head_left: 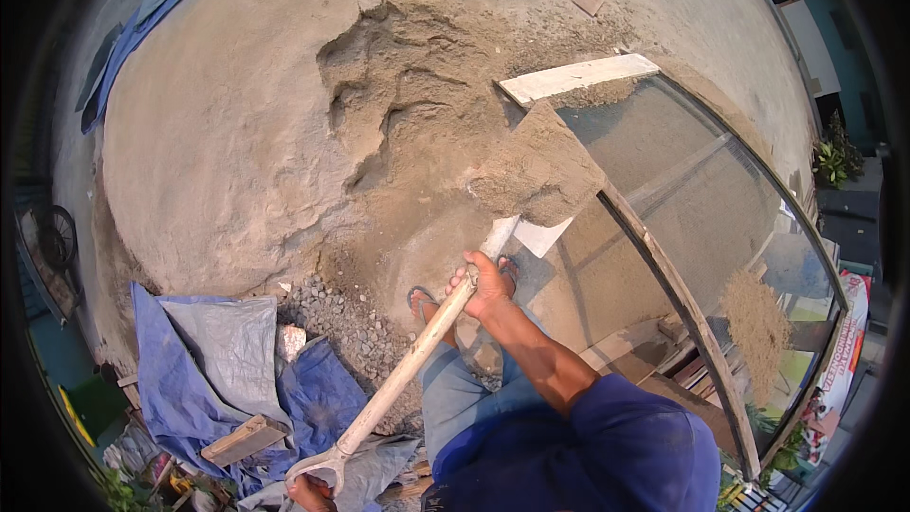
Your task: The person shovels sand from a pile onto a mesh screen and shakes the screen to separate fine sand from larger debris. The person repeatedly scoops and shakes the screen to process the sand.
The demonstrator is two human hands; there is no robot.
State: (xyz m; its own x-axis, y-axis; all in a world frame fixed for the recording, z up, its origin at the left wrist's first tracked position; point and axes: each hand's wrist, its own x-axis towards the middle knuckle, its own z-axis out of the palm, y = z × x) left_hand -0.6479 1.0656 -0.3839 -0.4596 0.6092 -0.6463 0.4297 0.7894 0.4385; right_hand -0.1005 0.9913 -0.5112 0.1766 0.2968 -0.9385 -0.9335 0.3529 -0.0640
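My right hand (479,282) grips the pale wooden shaft of a shovel (417,343) high up near the blade. My left hand (308,491) holds the forked grip at the shaft's other end, low in the view. The shovel's white metal blade (540,237) carries a load of sand (531,166) at the edge of a wood-framed mesh screen (664,171), whose top board (578,73) is pale. Whether the blade touches the frame I cannot tell. Behind the blade lies a sand heap (417,76) with a dug, ragged face beside a smooth crusted mound (218,123).
My feet in sandals stand below the shaft, beside gravel (336,322). Blue and grey tarps (190,370) with a wood offcut (242,438) lie at lower left. A wheel (59,235) shows at far left, plants (834,152) and a printed banner (848,356) at right.
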